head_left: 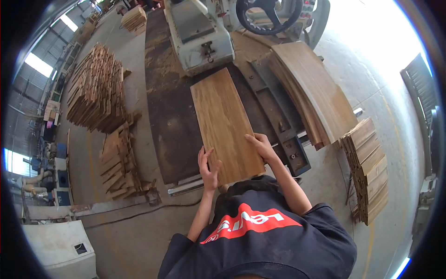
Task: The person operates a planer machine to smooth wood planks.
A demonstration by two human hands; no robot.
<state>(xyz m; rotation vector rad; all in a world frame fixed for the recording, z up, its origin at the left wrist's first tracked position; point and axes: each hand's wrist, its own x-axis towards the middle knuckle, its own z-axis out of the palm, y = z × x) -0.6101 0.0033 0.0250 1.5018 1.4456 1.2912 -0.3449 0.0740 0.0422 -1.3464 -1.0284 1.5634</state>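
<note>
A long, flat wooden board [225, 123] lies over the dark machine table [169, 135], its far end close to the pale machine housing. My left hand [209, 169] grips the board's near left edge, thumb on top. On the opposite edge, a little farther up, my right hand [262, 148] holds the board with its thumb over the top face. The fingers under the board are hidden. Whether the board rests flat on the table or is slightly raised I cannot tell.
The machine housing [200, 39] and a black handwheel [269, 14] stand ahead. Wide boards are stacked [320, 88] to the right, with another stack [369, 169] nearer. Rough wood piles [97, 88] stand on the left floor. A metal tray [295, 156] borders the table's right side.
</note>
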